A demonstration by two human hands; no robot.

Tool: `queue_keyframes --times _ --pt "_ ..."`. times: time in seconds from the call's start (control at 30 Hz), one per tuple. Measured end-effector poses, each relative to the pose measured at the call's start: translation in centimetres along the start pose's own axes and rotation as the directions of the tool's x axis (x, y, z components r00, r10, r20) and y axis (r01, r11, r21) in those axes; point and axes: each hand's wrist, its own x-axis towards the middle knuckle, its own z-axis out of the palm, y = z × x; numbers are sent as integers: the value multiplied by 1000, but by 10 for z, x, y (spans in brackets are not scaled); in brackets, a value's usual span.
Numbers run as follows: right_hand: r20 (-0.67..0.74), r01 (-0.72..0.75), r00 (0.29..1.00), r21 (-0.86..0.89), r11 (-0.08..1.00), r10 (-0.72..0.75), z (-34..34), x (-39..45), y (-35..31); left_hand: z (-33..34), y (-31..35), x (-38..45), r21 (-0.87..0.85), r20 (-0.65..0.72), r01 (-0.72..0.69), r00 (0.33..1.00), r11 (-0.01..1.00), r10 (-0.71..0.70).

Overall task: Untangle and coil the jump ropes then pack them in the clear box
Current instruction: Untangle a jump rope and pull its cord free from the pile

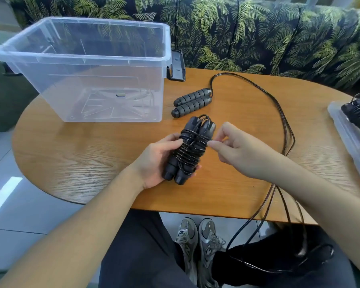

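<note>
My left hand (154, 161) grips a coiled black jump rope (190, 150), its cord wound round the two handles held side by side above the table. My right hand (235, 146) pinches the cord at the bundle's right side. A second jump rope lies on the table: its two foam handles (192, 102) rest side by side by the box, and its loose cord (278, 113) runs right, over the table's front edge and down to my lap. The clear box (87, 59) stands open at the back left with no rope inside.
The round wooden table (81, 154) bears it all. A clear lid (349, 140) at the right edge carries more wound black ropes (359, 115). A black object (178, 65) lies behind the box. A leaf-print sofa runs along the back. My legs and shoes are below.
</note>
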Motion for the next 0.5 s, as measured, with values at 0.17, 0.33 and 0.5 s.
queue_keyframes --times 0.17,0.33,0.5 --pt "71 28 997 52 998 -32 -6 -10 9 0 -1 -2 42 24 -17 1000 999 16" --pt "216 24 975 129 991 -51 -12 -14 14 -3 -2 -3 16 71 -78 995 997 77" --pt "211 -28 977 151 988 -5 -15 -10 13 2 0 -5 166 103 -90 992 982 73"
